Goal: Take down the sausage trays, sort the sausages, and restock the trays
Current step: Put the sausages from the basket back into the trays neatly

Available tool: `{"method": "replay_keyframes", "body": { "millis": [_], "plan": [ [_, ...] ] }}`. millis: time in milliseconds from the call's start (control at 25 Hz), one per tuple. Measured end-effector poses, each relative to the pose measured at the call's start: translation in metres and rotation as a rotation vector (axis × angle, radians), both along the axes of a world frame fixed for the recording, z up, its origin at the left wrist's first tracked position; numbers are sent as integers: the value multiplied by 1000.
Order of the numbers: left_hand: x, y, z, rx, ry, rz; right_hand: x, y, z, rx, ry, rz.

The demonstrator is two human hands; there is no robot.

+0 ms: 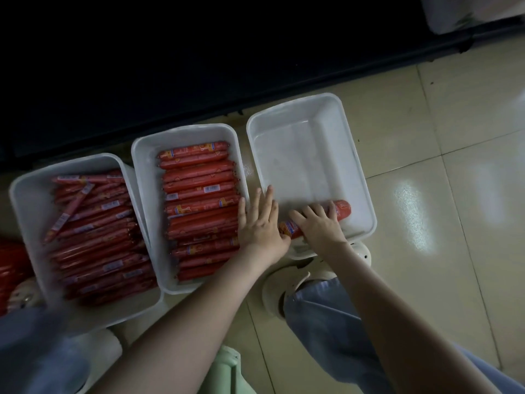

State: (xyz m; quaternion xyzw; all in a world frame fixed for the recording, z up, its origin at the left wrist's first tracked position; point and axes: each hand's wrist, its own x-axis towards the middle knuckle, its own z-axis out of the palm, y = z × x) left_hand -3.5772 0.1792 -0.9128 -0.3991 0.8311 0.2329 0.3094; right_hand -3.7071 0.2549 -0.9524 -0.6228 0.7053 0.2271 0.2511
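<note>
Three white trays stand on the tiled floor. The left tray [25, 194] is packed with thin red sausages [93, 234]. The middle tray [145, 172] holds a stack of thicker red sausages [199, 206]. The right tray [306, 132] holds one thick red sausage [342, 209] lying along its near wall. My right hand [319, 223] lies over that sausage with its fingers curled on it. My left hand [260, 220] rests flat, fingers straight, on the rims between the middle and right trays.
A dark shelf unit [170, 66] runs along the back, just behind the trays. My right foot in a white shoe [287, 282] and my jeans leg [326, 317] are by the right tray. Red packets [11, 268] lie at far left. A pale green object [227, 368] is below.
</note>
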Motion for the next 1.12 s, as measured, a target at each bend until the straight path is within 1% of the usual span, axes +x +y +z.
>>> {"method": "replay_keyframes", "body": {
  "millis": [40, 120, 160, 240, 280, 320, 360, 480, 560, 600, 640, 720, 800, 840, 920, 1040, 1120],
  "plan": [
    [-5, 1, 0, 7, 10, 16, -4, 1, -1, 15, -15, -16],
    [-6, -1, -2, 8, 18, 23, -10, -1, 2, -50, -124, -69],
    [-1, -3, -3, 1, 19, 17, -11, -4, 4, -154, -252, -234],
    [15, -6, -6, -7, 36, -7, -11, -21, 15, -302, -492, -784],
    [23, -8, -7, 2, 64, -15, -11, -30, 17, -331, -580, -1019],
    [29, -9, -8, 22, 99, -20, -9, -36, 12, -316, -622, -1151],
    [32, -10, -8, 43, 131, -27, -4, -39, 8, -260, -647, -1202],
    [34, -12, -9, 74, 175, -59, 27, -38, -9, -106, -692, -1110],
    [35, -12, -11, 61, 184, -70, 48, -33, -17, 19, -688, -952],
    [35, -11, -12, 51, 183, -85, 56, -33, -18, 69, -654, -851],
    [36, -12, -11, 49, 181, -96, 61, -33, -18, 97, -621, -795],
    [36, -15, -4, 65, 190, -63, 64, -36, -10, 116, -591, -815],
    [38, -24, 12, 96, 240, 42, 61, -46, 10, 49, -519, -845],
    [41, -32, 26, 107, 272, 113, 61, -54, 26, -15, -482, -854],
    [53, -53, 58, 98, 311, 253, 72, -77, 62, -199, -484, -856],
    [90, -91, 121, -17, 343, 353, 115, -120, 131, -437, -546, -686],
    [130, -114, 165, -148, 376, 352, 160, -149, 179, -532, -592, -563]
  ]
}}
